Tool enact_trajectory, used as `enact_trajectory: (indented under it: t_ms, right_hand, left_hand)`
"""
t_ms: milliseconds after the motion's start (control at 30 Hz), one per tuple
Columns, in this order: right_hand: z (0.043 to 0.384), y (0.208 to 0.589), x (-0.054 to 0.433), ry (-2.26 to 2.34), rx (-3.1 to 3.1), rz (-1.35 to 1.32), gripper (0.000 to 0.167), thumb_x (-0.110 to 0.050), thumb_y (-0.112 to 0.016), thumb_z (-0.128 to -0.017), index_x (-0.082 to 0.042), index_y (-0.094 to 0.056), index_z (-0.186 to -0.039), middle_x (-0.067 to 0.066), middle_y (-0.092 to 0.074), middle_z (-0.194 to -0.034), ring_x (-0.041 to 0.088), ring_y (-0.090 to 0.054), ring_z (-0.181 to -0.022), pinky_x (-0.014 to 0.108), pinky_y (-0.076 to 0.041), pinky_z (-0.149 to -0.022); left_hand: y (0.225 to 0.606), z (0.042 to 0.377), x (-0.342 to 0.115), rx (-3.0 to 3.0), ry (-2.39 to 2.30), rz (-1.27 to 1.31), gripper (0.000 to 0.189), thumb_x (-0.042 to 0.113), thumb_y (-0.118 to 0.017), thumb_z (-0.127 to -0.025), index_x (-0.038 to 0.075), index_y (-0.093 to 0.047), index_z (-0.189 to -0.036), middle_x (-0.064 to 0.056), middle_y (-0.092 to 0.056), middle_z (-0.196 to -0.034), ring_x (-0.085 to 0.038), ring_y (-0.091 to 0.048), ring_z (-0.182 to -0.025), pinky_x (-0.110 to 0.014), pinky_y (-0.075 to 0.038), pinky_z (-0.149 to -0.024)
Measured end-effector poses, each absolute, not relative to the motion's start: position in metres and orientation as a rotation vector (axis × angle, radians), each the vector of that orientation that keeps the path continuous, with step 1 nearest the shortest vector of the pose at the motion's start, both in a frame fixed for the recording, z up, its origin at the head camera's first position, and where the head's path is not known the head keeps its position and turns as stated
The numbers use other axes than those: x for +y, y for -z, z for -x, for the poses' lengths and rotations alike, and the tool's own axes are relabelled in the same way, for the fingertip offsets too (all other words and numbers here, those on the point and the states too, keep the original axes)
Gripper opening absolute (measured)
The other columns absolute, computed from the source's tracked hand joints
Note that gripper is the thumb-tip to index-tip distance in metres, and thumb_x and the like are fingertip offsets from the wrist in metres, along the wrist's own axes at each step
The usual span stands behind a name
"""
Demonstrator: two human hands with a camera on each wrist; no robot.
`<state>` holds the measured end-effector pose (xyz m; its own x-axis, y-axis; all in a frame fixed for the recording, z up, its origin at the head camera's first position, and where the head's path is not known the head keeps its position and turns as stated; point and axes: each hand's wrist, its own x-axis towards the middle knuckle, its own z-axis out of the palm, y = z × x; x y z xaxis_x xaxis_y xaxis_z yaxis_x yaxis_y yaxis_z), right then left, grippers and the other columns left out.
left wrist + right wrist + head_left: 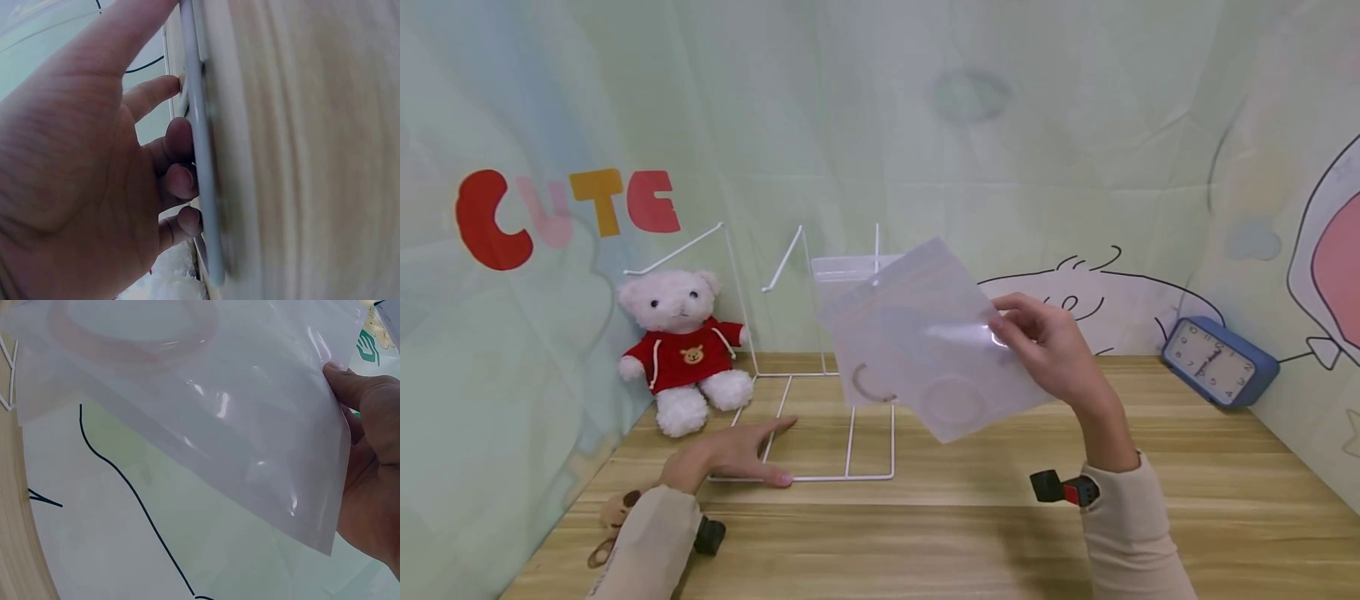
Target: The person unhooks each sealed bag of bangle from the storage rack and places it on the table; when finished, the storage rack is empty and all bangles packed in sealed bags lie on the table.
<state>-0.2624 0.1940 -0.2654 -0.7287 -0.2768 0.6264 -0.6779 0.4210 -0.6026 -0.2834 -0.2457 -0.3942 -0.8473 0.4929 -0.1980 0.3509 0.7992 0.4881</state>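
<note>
My right hand [1048,346] pinches the edge of a clear plastic zip bag [925,333], which hangs tilted in the air. A pale ring-shaped item [953,402] shows faintly through it. Behind, partly covered, a second clear bag [833,279] appears to hang on a white wire rack [870,478]; a brownish ring [863,387] shows near its bottom. My left hand [733,454] rests at the front left of the rack's base, thumb and index finger spread apart. In the left wrist view, its fingertips [181,179] touch or lie just behind the base wire [201,137].
A white teddy bear [688,354] in a red hoodie sits against the rack's left side. At the back right a blue clock [1221,362] leans tilted. Part of a small brown item [616,508] shows beside my left forearm. Printed cloth [1075,167] walls surround the wooden table [955,533].
</note>
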Motion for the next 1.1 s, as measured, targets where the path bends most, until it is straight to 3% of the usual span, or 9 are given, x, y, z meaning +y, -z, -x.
enact_trajectory:
  t_ms: [833,1100]
  right_hand:
    - [0.251,0.258,0.216,-1.217,-2.161,-0.757,0.017,-0.006,-0.060,-0.100,-0.003,-0.068,-0.115,0.015,-0.071,-0.088,0.014,-0.068,-0.067,0.026,-0.057,-0.058]
    - [0.247,0.256,0.234,-1.193,-2.084,-0.662,0.018,-0.003,-0.061,-0.099,-0.003,-0.069,-0.115,-0.008,-0.069,-0.084,0.009,-0.065,-0.065,0.020,-0.055,-0.058]
  left_hand:
    - [0.391,0.282,-0.244,2.668,-0.612,-0.641,0.099,0.053,-0.078,-0.081,0.005,-0.033,-0.155,-0.027,-0.042,-0.150,-0.048,-0.040,-0.136,-0.064,-0.033,-0.108]
    - [0.392,0.283,-0.245,2.664,-0.618,-0.619,0.100,0.055,-0.078,-0.081,0.006,-0.033,-0.156,-0.025,-0.041,-0.151,-0.047,-0.039,-0.137,-0.064,-0.032,-0.108]
